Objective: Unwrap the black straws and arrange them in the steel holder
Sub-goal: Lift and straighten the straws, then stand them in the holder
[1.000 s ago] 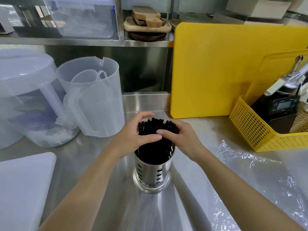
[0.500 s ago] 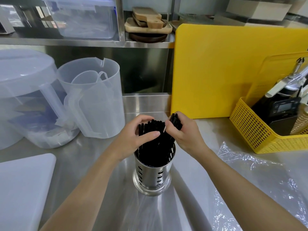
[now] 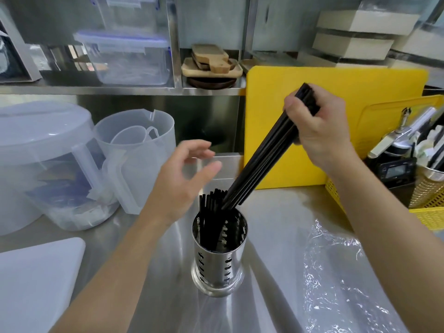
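Note:
A perforated steel holder (image 3: 219,265) stands on the steel counter in front of me, with several black straws (image 3: 211,203) upright in its left side. My right hand (image 3: 317,126) grips a bunch of black straws (image 3: 262,164) near their top ends, raised and tilted, their lower tips just above the holder's rim. My left hand (image 3: 185,181) hovers open to the left of the holder, fingers spread, holding nothing.
Crumpled clear plastic wrap (image 3: 336,272) lies on the counter to the right. A yellow cutting board (image 3: 336,131) leans at the back, a yellow basket (image 3: 422,207) of tools sits at the right. Clear plastic jugs (image 3: 134,159) stand at the left, a white board (image 3: 36,280) lower left.
My right hand has pulled a bunch of straws up and to the right, out of the holder. My left hand has let go of the straws and opened.

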Action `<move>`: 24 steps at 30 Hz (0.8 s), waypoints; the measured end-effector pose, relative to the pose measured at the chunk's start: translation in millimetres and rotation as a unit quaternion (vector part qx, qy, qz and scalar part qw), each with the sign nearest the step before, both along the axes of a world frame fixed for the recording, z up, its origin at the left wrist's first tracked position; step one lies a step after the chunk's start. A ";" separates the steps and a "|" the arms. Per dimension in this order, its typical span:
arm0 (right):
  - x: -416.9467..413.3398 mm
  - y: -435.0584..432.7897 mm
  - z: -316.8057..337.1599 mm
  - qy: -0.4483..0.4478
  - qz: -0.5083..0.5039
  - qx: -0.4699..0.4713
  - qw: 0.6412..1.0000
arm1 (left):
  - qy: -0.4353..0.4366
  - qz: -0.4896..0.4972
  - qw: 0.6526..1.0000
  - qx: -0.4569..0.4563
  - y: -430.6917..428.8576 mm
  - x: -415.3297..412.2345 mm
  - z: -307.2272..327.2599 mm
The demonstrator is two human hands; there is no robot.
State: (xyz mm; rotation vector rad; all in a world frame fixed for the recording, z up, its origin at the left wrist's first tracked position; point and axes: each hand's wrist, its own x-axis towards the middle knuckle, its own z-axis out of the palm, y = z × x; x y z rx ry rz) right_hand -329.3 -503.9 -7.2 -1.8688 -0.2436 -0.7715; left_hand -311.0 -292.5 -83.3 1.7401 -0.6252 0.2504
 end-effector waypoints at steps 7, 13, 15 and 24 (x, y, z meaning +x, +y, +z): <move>-8.3 36.0 -7.1 0.079 0.101 0.030 0.991 | 0.157 -0.205 0.966 0.021 -37.7 -30.6 25.7; -19.6 42.7 -40.3 0.195 0.186 0.129 0.954 | 0.324 -0.214 0.913 -0.124 -35.0 -47.4 9.9; -23.5 45.0 -52.9 0.223 0.230 0.146 0.936 | 0.327 -0.210 0.910 -0.143 -31.5 -46.4 6.7; -28.8 48.7 -67.5 0.203 0.241 0.151 0.937 | 0.324 -0.210 0.912 -0.137 -21.4 -45.0 -9.7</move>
